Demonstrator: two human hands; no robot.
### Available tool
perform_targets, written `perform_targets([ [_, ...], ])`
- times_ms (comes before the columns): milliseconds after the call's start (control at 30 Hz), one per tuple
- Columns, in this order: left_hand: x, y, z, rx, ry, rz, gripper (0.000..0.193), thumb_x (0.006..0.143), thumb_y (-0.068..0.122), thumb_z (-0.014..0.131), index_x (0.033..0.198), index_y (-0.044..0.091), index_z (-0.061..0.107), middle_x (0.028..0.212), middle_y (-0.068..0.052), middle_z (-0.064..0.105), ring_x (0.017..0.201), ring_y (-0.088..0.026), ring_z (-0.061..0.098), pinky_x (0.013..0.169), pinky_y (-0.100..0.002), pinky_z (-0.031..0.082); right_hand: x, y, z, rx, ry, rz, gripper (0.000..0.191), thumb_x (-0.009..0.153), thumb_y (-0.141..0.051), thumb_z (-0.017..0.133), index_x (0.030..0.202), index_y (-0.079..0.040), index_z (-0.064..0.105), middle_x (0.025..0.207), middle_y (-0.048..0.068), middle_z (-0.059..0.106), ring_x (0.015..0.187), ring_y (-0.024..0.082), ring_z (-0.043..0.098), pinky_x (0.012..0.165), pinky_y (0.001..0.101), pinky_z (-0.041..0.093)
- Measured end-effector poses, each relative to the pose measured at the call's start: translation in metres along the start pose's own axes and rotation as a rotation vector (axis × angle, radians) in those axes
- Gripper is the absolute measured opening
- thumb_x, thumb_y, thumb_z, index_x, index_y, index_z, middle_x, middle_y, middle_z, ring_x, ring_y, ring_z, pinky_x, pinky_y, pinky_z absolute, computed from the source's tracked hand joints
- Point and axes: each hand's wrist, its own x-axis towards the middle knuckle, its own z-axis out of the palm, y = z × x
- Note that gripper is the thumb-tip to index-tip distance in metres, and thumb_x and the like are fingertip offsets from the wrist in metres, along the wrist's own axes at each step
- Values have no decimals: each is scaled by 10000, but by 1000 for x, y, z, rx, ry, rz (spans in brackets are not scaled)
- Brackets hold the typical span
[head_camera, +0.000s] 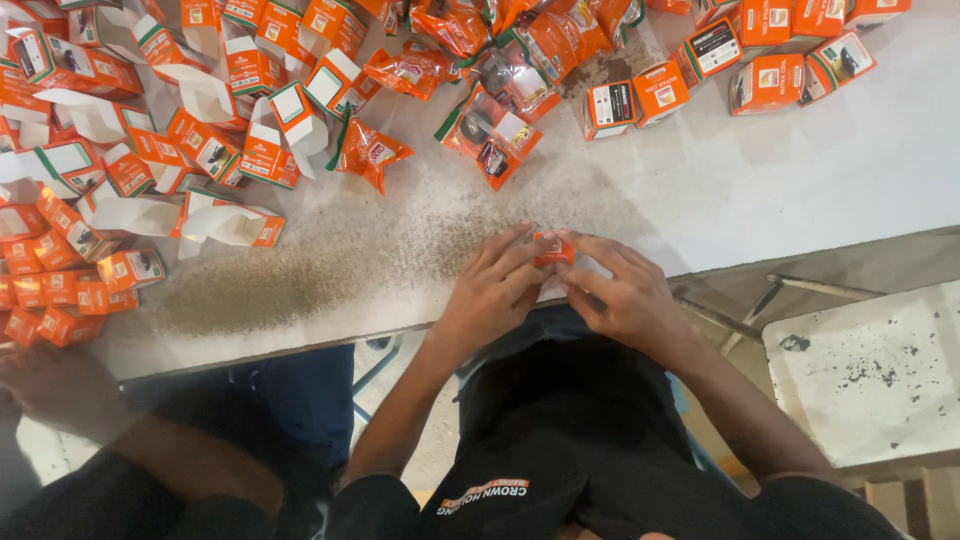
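My left hand (492, 292) and my right hand (622, 292) meet at the near edge of the worn white table (780, 170). Together they pinch a small orange box (553, 250) between their fingertips, and most of the box is hidden by the fingers. Both hands rest low on the tabletop, just in front of my dark shirt.
Many open orange-and-white cartons (150, 140) lie heaped at the left and back. Orange plastic packets (490, 135) sit behind my hands, and closed small boxes (770, 60) line the back right. Another person's arm (90, 410) reaches in at lower left. A speckled white stool (870, 370) stands at right.
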Motion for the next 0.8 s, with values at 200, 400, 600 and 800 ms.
perform_targets([
  [200, -10, -32, -39, 242, 85, -27, 373, 859, 85, 766, 1225, 123, 704, 1491, -138, 550, 1428, -332, 477, 1174, -533, 401, 17, 1, 10, -356, 177, 56, 327, 799, -67, 793, 1114, -118, 719, 1348, 139, 595, 1289, 344, 544, 1088, 507, 425],
  [400, 5, -123, -95, 773, 7, -268, 547, 903, 53, 655, 1437, 165, 627, 1514, -119, 541, 1440, -346, 461, 1168, -550, 355, 75, 5, 38, -310, 69, -145, 528, 860, -136, 771, 1360, -80, 609, 1511, 207, 473, 1433, 404, 418, 1171, 557, 378],
  [600, 20, -132, -92, 178, -129, -284, 648, 806, 181, 810, 1412, 115, 589, 1392, -135, 619, 1308, -322, 555, 1104, -436, 422, 148, 19, 83, -468, -77, -75, 619, 805, -154, 740, 1407, -112, 606, 1381, 182, 524, 1315, 377, 486, 977, 519, 491],
  [800, 27, -171, -162, 557, 135, -246, 506, 892, 121, 817, 1369, 156, 653, 1396, -81, 675, 1376, -311, 552, 1138, -478, 419, 80, 6, 79, -457, -42, -24, 499, 857, -113, 736, 1343, -172, 639, 1268, 98, 563, 1137, 319, 566, 840, 455, 560],
])
